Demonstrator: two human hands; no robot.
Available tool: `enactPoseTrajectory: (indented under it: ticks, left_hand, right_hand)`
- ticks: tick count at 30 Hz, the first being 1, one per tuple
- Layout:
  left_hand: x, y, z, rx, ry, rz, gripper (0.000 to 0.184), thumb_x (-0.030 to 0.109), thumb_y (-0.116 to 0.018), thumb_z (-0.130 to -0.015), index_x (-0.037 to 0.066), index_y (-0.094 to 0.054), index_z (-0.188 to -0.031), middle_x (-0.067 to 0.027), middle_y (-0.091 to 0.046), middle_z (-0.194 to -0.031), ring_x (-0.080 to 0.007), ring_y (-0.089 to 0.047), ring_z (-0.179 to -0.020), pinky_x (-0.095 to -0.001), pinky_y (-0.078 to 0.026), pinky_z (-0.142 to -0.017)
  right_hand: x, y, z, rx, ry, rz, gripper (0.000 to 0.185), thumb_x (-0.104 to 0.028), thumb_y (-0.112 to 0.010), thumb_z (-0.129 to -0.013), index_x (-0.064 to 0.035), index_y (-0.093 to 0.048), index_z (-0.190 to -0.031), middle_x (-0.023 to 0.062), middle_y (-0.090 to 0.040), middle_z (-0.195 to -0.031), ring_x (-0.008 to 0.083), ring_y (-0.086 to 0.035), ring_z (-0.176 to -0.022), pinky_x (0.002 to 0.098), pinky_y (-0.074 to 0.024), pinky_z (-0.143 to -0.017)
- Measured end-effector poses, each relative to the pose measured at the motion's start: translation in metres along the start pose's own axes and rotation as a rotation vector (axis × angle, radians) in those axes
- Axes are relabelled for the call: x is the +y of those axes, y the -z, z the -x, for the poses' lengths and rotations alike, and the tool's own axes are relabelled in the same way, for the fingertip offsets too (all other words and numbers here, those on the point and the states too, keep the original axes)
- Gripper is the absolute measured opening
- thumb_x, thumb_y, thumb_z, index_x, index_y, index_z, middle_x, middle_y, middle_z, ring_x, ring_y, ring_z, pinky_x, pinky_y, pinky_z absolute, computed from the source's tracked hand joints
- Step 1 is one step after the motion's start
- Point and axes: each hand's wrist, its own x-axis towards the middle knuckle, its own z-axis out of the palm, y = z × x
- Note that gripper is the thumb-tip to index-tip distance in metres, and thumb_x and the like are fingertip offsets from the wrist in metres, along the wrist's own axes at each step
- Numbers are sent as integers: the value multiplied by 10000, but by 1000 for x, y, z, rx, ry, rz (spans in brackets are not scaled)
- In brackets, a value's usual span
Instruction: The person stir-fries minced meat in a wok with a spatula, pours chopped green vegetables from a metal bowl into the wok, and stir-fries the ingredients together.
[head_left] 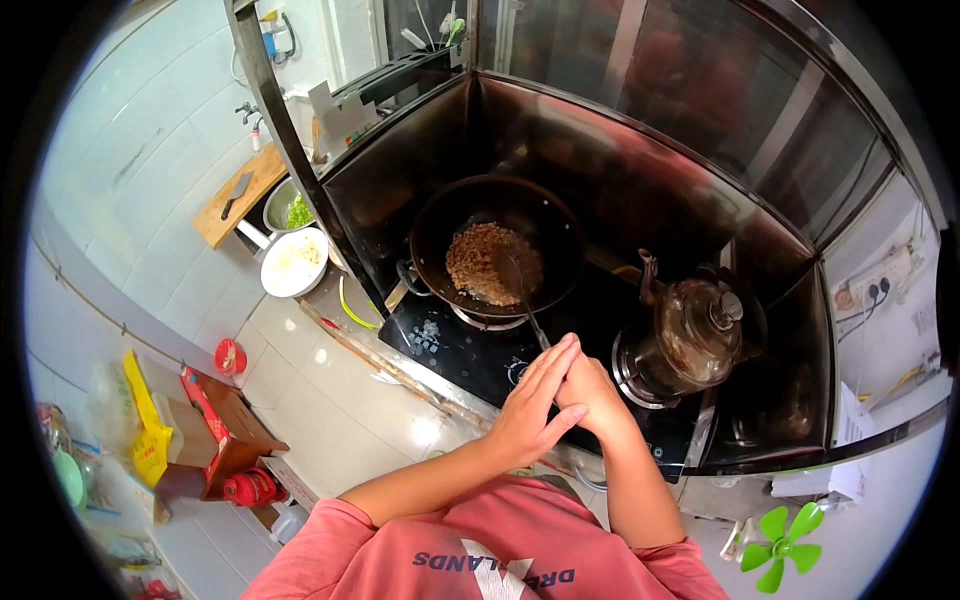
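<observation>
Two bare hands meet in the head view, on the near side of the wok [565,235]. The left hand [530,408] has its fingers straight and close together, pressed against the right hand [592,393], whose grip cannot be told. A long-handled utensil [532,322] leans out of the wok, its handle reaching the fingertips; whether it is held is unclear. Browned mince [480,262] lies inside the wok, beyond the fingers. Right of the wok: metal kettle [692,335]; left: white-interior pan [294,264].

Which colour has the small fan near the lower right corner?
The fan is bright green, as the head view shows.
</observation>
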Motion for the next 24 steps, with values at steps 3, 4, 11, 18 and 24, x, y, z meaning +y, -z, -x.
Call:
enactPoseTrajectory:
  ticks: [3,4,11,18,24]
  left_hand:
    - [1,0,0,1,-38,-69,639,313,-537,-901,-33,-298,-1382,-224,-327,-1415,-375,-330,-1297,-420,-267,-1073]
    - [3,0,-1,-1,-43,-63,634,312,-532,-902,-31,-302,-1383,-224,-324,-1419,-372,-331,-1298,-418,-270,-1071]
    - [4,-1,-9,-6,9,-14,623,244,-546,-895,-25,-282,-1392,-222,-347,-1401,-358,-351,-1290,-396,-289,-1061]
    - [-11,0,-9,54,103,-13,621,237,-546,-900,-9,-270,-1399,-219,-358,-1391,-341,-372,-1280,-376,-293,-1058]
    - [-3,8,-3,145,76,48,523,208,-542,-897,-10,-367,-1339,-193,-444,-1315,-304,-432,-1219,-362,-325,-1026]
  right_hand:
    - [5,1,1,10,41,-46,198,-113,-496,-814,21,-544,-951,277,-615,-846,452,-595,-813,472,-469,-662]
    - [7,1,0,20,74,-66,204,-124,-500,-822,15,-524,-970,276,-614,-839,455,-593,-814,476,-467,-662]
    - [-5,17,-16,172,-54,102,291,-166,-574,-818,11,-440,-1007,291,-619,-815,458,-605,-820,501,-489,-711]
    - [-3,-3,-41,100,-39,32,330,-171,-577,-811,3,-454,-1064,292,-622,-876,458,-598,-876,488,-486,-752]
    - [-14,10,-15,30,5,-28,244,-121,-519,-829,-13,-456,-1038,270,-620,-845,440,-595,-854,488,-462,-726]
